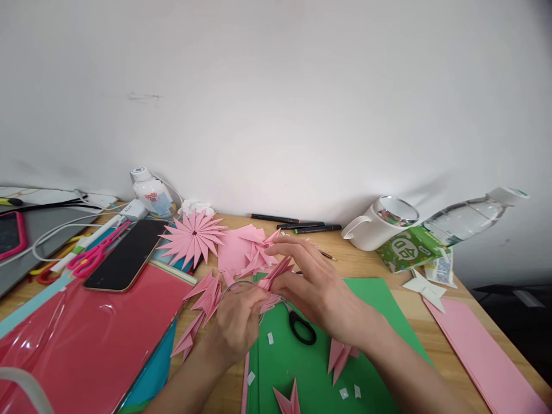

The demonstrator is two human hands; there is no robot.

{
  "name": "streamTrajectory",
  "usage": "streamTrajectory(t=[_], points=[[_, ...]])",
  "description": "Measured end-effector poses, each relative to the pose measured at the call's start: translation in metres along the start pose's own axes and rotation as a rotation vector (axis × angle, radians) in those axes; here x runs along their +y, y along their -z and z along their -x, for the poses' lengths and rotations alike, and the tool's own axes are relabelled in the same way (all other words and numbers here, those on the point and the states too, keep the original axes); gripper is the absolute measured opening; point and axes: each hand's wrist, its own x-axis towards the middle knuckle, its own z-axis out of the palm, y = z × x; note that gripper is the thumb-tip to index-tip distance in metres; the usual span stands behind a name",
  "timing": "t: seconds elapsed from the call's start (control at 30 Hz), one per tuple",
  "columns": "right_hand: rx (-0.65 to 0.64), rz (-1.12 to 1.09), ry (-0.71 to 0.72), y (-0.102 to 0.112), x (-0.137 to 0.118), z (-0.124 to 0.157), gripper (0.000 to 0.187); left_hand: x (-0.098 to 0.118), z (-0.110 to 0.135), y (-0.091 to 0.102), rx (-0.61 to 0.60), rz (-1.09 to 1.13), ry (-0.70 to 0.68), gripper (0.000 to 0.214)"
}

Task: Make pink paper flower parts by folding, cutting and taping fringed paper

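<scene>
Above the green paper [371, 322], both hands grip one folded pink paper piece [276, 275]. My left hand [239, 316] is closed on its lower end, fingers pressed together. From the other side, my right hand [313, 282] pinches it, with the index finger raised over the top. Black-handled scissors [303, 329] lie under my right hand, their blades mostly hidden. Other folded pink pieces [209, 296] lie left of my left hand, and another [340, 359] rests below my right wrist. Behind stands a pink pointed paper star [194, 234].
A phone [129, 256], pink scissors [97, 253] and a red folder [99, 333] are on the left. Several black markers [317, 229] lie by the wall. On the right are a white mug [379, 227], a green tissue pack [409, 250], a tilted bottle [470, 215] and pink paper [487, 356].
</scene>
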Motion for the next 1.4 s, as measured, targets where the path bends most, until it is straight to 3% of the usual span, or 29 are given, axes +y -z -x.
streamTrajectory(t=[0.33,0.53,0.8,1.13,1.4], points=[[-0.153,-0.039,-0.05,0.017,-0.003,0.003,0.017,-0.003,0.001,-0.002,-0.04,-0.045,-0.131,0.026],[-0.088,-0.077,0.002,0.016,-0.004,0.003,0.016,-0.003,0.002,0.001,-0.039,-0.091,-0.165,0.03],[-0.095,-0.049,-0.039,0.016,-0.006,0.003,0.021,-0.011,0.015,0.0,-0.216,-0.039,-0.149,0.031],[-0.102,-0.132,-0.101,0.013,0.0,0.005,0.019,-0.006,0.006,0.0,-0.175,-0.07,-0.199,0.025],[-0.125,-0.284,-0.197,0.015,0.003,0.004,0.009,0.0,0.0,-0.001,-0.128,0.014,-0.137,0.022]])
